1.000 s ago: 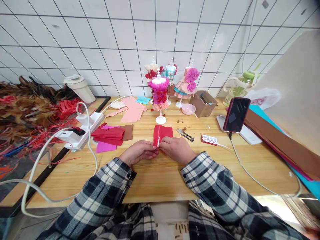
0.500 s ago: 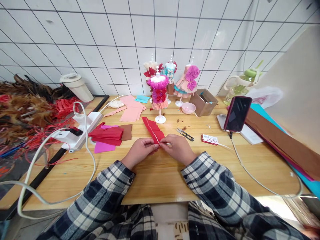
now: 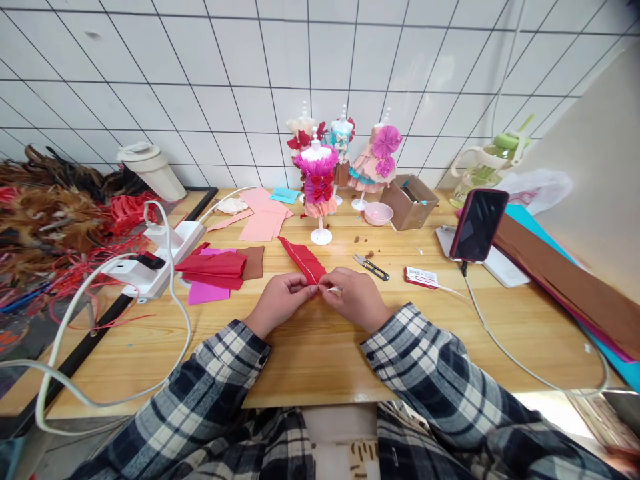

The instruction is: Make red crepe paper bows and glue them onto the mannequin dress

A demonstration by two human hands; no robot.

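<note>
A strip of red crepe paper (image 3: 302, 259) with a thin white line along it slants away from my fingertips, just over the wooden table. My left hand (image 3: 284, 300) pinches its near end between thumb and forefinger. Right beside it, my right hand (image 3: 354, 297) has its fingers closed at the same end, with a small white strip showing between them; what that strip is I cannot make out. Black-handled thread snips (image 3: 371, 267) lie past my right hand. Beyond the red paper stands a small dress form (image 3: 319, 187) in a magenta, red and peach paper dress.
Folded red paper (image 3: 213, 268) and pink sheets (image 3: 261, 217) lie to the left, near a power strip (image 3: 170, 260) with looping cables. At the back are more dress forms, a pink bowl (image 3: 379, 213) and a cardboard box (image 3: 409, 203). A phone (image 3: 479, 225) stands at the right.
The far end of the red crepe paper has swung slightly left and lies lower. Both hands keep nearly the same place, and more of the white strip shows at my right fingers.
</note>
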